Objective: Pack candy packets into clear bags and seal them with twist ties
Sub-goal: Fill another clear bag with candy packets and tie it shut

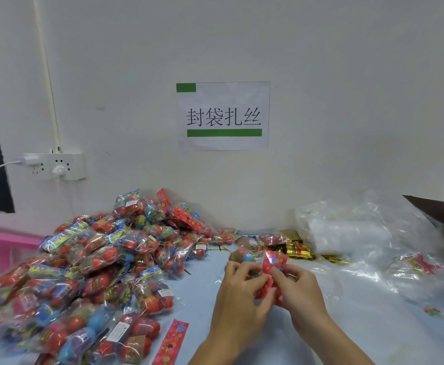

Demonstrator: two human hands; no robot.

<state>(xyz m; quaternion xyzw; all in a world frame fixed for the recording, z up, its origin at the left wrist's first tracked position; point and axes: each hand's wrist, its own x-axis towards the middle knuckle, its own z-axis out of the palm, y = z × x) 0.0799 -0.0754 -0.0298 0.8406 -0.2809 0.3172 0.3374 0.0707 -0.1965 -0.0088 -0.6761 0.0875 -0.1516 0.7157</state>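
Fingers point(261, 281) of left hand point(238, 293) and right hand point(298, 291) both pinch one red candy packet point(275, 264), held above the pale blue surface point(347, 325). Packet: glossy red film, floral print with a blue spot, crumpled between the fingertips. Left of the fingers: large heap of filled bags point(97, 264). Beyond them, gold twist ties point(297, 250); further right, clear bags point(352, 227).

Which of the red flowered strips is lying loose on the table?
The red strip flat on the blue table near the bottom edge, beside the candy pile. The other strip is held in both hands.
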